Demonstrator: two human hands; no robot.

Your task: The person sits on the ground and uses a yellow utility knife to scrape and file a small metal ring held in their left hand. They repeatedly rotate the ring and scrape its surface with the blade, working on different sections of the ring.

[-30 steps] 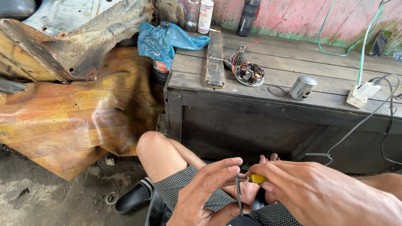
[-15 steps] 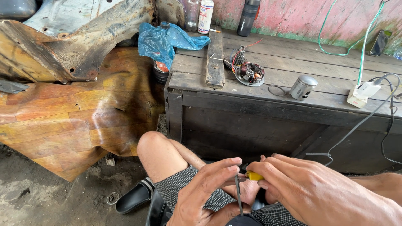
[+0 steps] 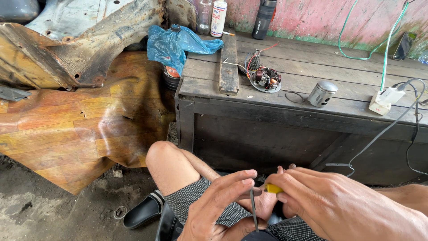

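Note:
My left hand [image 3: 220,207] and my right hand [image 3: 332,205] meet over my lap at the bottom of the head view. My right hand grips a small tool with a yellow handle [image 3: 273,188]. A thin dark metal shaft [image 3: 253,214] runs down from it, pinched between my left thumb and fingers. What the shaft's tip touches is hidden below the frame edge. My bare knee [image 3: 167,158] and checked shorts [image 3: 196,203] lie under the hands.
A dark wooden bench [image 3: 267,120] stands ahead, bearing a wound coil plate [image 3: 266,79], a metal piston [image 3: 322,93], a wood strip [image 3: 228,64], a white adapter [image 3: 385,99] with cables, and bottles [image 3: 218,18]. A blue plastic bag [image 3: 176,44], rusty panels [image 3: 76,111] and a black sandal [image 3: 143,209] lie left.
My hands stay together over my lap; the fingers have shifted only slightly on the shaft. Nothing on the bench has moved.

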